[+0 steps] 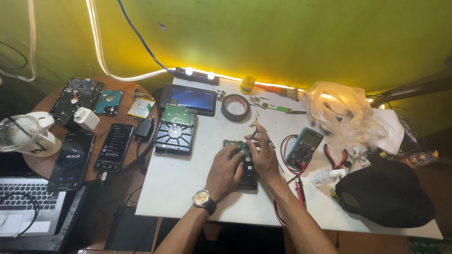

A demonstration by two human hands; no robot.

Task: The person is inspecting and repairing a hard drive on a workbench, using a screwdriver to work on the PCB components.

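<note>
Yellow-green wall behind, lit by a glowing light strip [141,75]; below it a white rectangular tabletop [188,183] and, to the left, a round brown wooden table [44,164].

Items with labels: large black hard drive with green circuit board [174,127], upper left of the tabletop; small teal-labelled drive [108,102] and a yellow-white rectangular battery pack [141,107] on the round table.

Other stock: roll of dark tape [236,107]; teal-and-black multimeter with red leads [304,148]; red-handled pliers [335,160]; crumpled clear plastic bag [343,110]; black cap [386,193]; two dark smartphones [92,153]; clear plastic cup [23,136]; grey laptop [26,202].

Work piece: small black hard drive with green board [245,169], centre of the tabletop.

Left hand [224,170], wristwatch on the wrist, lies curled over the drive, pressing it down. Right hand [263,157] pinches a thin dark tool [253,135] between fingertips, tip at the board.
</note>
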